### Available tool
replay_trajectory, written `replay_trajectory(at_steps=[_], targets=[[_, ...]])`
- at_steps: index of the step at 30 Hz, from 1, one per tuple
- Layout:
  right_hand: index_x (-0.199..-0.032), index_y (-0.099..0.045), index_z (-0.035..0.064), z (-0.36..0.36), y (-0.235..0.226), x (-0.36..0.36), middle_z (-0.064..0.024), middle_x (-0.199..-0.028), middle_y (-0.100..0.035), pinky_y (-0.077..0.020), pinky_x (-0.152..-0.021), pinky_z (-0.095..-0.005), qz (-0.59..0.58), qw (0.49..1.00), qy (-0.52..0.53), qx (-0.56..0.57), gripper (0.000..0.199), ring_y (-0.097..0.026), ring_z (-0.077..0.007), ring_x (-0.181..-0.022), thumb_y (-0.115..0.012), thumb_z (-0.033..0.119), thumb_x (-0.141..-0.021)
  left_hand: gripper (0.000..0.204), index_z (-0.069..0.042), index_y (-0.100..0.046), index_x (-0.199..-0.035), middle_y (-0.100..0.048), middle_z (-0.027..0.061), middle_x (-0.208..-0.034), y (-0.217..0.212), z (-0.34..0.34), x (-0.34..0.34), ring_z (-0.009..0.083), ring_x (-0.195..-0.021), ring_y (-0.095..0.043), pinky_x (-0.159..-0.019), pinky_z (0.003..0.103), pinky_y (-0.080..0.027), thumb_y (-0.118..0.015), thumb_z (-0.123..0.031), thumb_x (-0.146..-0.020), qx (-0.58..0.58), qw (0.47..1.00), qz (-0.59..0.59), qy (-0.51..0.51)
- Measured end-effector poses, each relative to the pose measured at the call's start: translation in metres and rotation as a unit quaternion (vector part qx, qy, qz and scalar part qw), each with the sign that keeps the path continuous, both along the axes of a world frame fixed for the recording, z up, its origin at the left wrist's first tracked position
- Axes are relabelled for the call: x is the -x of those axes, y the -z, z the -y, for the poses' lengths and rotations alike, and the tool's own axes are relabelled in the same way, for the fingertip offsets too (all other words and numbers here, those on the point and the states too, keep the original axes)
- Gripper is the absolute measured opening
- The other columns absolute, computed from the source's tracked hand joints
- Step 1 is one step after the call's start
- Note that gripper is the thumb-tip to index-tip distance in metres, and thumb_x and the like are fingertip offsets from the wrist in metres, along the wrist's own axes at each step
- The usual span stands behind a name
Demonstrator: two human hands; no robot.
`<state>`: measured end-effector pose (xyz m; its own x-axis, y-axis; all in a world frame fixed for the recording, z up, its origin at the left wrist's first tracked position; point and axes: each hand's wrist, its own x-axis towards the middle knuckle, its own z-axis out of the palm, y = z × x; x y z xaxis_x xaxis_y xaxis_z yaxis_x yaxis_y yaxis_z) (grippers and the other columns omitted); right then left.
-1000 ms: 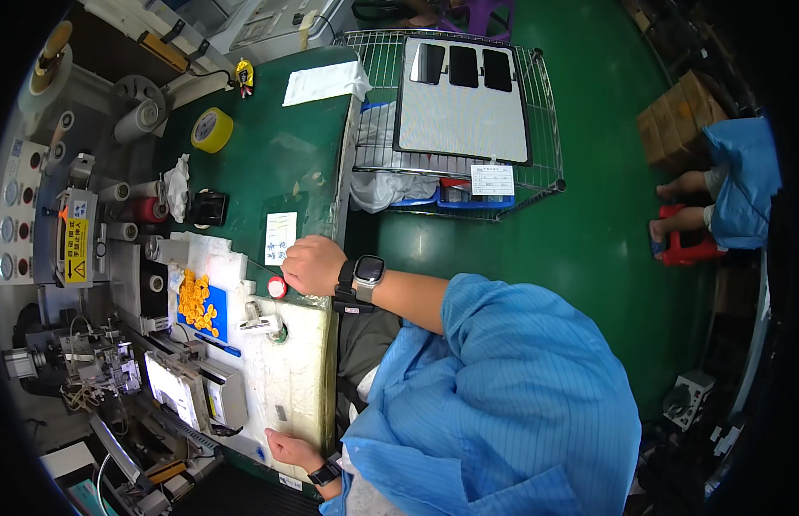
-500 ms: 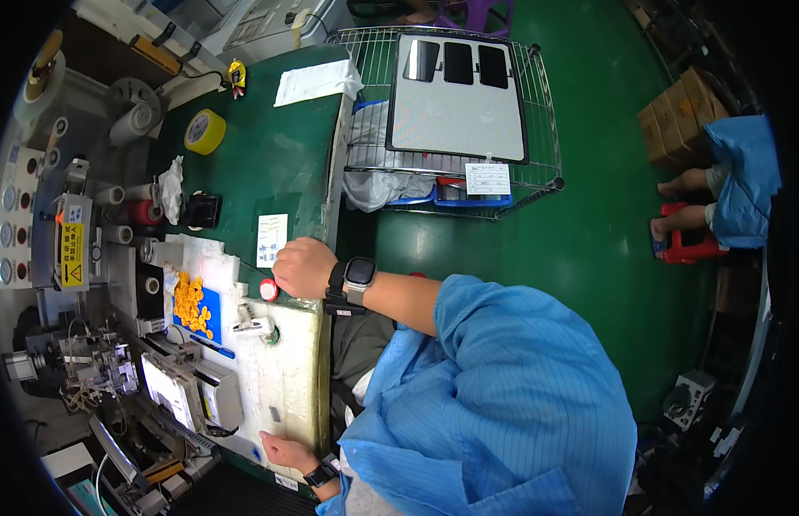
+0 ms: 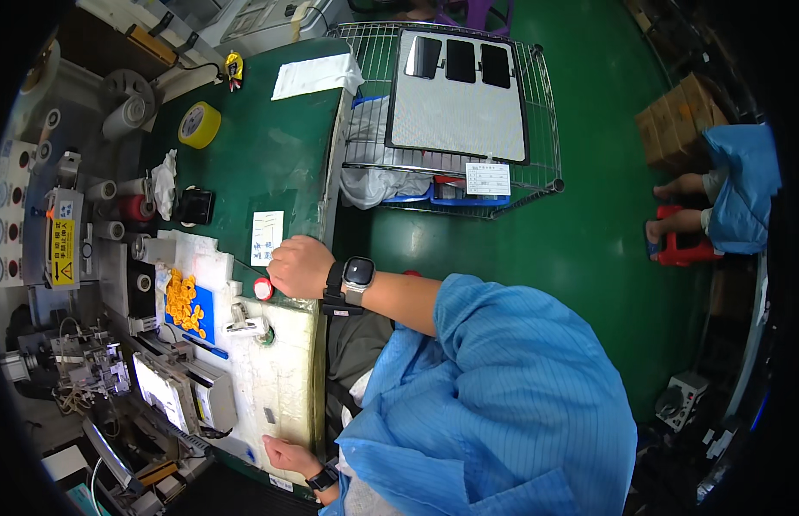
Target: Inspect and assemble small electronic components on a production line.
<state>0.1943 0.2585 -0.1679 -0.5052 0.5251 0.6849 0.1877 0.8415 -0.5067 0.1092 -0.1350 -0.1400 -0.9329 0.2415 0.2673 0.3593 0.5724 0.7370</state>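
Observation:
My right hand (image 3: 299,267), with a watch at its wrist, rests back-up at the bench's edge. Its fingers curl under and whatever they hold is hidden. A red-and-white round cap (image 3: 263,289) sits right beside them, and a white paper with handwriting (image 3: 266,238) lies just beyond. Farther down the picture, my left hand (image 3: 289,457) is over the near end of the white work surface (image 3: 288,361), its fingers curled in; I cannot make out anything in them. A small grey piece (image 3: 269,415) lies close to it. A white clamp-like device (image 3: 246,322) stands between the hands.
Orange finger cots (image 3: 184,303) are heaped on a blue pad (image 3: 207,316). Yellow tape (image 3: 199,125) and a white cloth (image 3: 313,76) lie on the green mat. Machinery (image 3: 86,361) lines the left. A wire rack (image 3: 546,129) carries a tray with dark panels. Another person sits at right.
The bench and machinery have shifted slightly left in the picture. Both hands keep nearly the same place and pose.

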Motion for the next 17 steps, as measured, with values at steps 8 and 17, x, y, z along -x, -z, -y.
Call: replay_trajectory(at_steps=[8, 17], targets=[[-0.061, -0.061, 0.0119, 0.002, -0.001, 0.0, -0.0028, -0.066, -0.058, -0.0466, -0.068, -0.0371, 0.013, 1.0, -0.003, -0.006, 0.016, -0.061, -0.0229, -0.071, -0.069, 0.019, -0.073, 0.049, -0.003, -0.035, -0.066, -0.031, -0.0002, -0.062, -0.003, 0.005, -0.009, 0.0144, -0.06, -0.031, -0.055, 0.033, -0.028, -0.046, -0.024, -0.109, -0.009, 1.0, 0.019, -0.004], [-0.062, -0.06, 0.01, -0.001, -0.01, -0.004, -0.0038, -0.066, -0.057, -0.0474, -0.062, -0.0389, 0.003, 1.0, -0.015, -0.01, 0.017, -0.059, -0.0245, -0.066, -0.07, 0.014, -0.075, 0.046, 0.003, -0.041, -0.066, -0.042, 0.0171, -0.059, -0.014, 0.094, -0.041, 0.0275, -0.054, -0.039, -0.054, 0.047, -0.03, -0.054, -0.02, -0.104, 0.114, 0.982, -0.111, 0.098]])
